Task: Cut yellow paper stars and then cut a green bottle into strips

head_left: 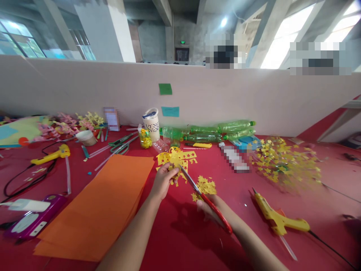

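Between the fingertips of my left hand (pixel 163 180) is a small piece of yellow paper (pixel 175 174), partly hidden by the fingers. My right hand (pixel 210 207) grips red-handled scissors (pixel 213 207), and their blades point up and left to the piece beside my left fingertips. Behind my left hand lie yellow paper scraps (pixel 188 154) with star-shaped holes. A pile of cut yellow stars (pixel 206 185) rests just beyond my right hand, partly under the scissors.
Orange sheets (pixel 98 203) lie to the left, near a purple power strip (pixel 36 216). Yellow glue guns sit at left (pixel 53 155) and right (pixel 278 216). Green plastic bottles (pixel 203 137), a white paper cup (pixel 151 126) and a star-covered decoration (pixel 282 163) stand along the back.
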The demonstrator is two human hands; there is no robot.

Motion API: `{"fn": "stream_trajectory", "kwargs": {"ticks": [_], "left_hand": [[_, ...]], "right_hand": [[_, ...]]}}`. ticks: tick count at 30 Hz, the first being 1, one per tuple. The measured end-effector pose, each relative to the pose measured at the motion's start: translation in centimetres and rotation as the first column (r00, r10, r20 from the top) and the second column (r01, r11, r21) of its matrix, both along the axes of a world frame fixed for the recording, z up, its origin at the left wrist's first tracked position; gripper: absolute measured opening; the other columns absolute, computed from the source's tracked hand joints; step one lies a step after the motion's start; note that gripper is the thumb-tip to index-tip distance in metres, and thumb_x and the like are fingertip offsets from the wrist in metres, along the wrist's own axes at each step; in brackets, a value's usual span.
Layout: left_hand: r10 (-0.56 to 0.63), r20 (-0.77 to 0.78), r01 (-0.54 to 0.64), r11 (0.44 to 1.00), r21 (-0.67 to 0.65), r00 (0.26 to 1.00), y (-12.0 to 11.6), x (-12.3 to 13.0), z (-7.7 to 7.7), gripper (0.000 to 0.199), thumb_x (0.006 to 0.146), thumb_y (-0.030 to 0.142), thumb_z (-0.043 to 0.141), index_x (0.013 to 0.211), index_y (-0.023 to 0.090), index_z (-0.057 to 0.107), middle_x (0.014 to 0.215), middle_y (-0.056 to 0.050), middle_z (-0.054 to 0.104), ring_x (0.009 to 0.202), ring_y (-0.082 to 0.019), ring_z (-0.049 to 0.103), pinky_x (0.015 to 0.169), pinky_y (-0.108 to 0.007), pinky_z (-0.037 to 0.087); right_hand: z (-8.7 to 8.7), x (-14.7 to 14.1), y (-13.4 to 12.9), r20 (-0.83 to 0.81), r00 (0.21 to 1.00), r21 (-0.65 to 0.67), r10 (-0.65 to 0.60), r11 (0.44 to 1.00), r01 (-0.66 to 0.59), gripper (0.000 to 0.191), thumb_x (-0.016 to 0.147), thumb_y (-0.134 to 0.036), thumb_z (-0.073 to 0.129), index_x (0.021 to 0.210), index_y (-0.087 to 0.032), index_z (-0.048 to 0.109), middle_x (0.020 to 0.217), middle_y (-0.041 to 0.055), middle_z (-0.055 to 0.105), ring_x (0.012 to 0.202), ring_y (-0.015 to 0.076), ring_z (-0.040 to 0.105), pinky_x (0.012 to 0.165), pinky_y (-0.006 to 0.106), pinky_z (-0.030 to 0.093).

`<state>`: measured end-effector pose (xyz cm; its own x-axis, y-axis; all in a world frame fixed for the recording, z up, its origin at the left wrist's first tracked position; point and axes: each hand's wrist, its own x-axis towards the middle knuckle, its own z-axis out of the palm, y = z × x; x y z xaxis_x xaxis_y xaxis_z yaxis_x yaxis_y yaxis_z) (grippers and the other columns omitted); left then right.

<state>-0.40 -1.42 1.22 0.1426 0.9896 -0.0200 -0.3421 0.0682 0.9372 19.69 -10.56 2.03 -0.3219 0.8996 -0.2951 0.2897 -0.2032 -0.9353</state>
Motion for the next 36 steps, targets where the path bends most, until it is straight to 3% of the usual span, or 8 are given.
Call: {"fn": "stream_trajectory", "kwargs": {"ticks": [8, 19, 36], "left_hand": [[0.015, 0.053, -0.013, 0.999, -0.039, 0.998, -0.1, 0.3, 0.0, 0.019, 0.072, 0.027, 0.072, 0.078, 0.015, 0.058, 0.064, 0.004, 0.054, 0.050, -0.005, 0.047, 0.043, -0.016, 0.034], [-0.030, 0.119, 0.038, 0.997, -0.064, 0.992, -0.1, 0.2, 0.3, 0.019, 0.072, 0.023, 0.070, 0.070, 0.016, 0.052, 0.059, 0.005, 0.050, 0.047, -0.005, 0.043, 0.043, -0.016, 0.032], [-0.102, -0.002, 0.102, 0.993, -0.053, 0.995, 0.5, -1.1, 0.4, 0.018, 0.071, 0.024, 0.070, 0.067, 0.016, 0.054, 0.055, 0.005, 0.048, 0.045, -0.004, 0.038, 0.040, -0.016, 0.027]], "right_hand": [[-0.1, -0.7, -0.3, -0.019, 1.000, -0.031, -0.013, 0.999, 0.013, 0.055, 0.082, -0.071, 0.049, 0.066, -0.018, 0.050, 0.043, -0.0073, 0.038, 0.038, 0.0074, 0.039, 0.046, 0.021, 0.039], [-0.4, -0.9, -0.4, -0.019, 0.998, -0.110, -0.056, 0.992, 0.053, 0.063, 0.076, -0.080, 0.045, 0.063, -0.018, 0.048, 0.044, -0.0066, 0.038, 0.033, 0.0053, 0.033, 0.033, 0.018, 0.023], [0.4, -0.6, -0.3, 0.038, 0.999, -0.109, -0.015, 0.994, 0.019, 0.058, 0.078, -0.073, 0.051, 0.062, -0.018, 0.047, 0.045, -0.0057, 0.041, 0.033, 0.0054, 0.035, 0.034, 0.018, 0.025]]}}
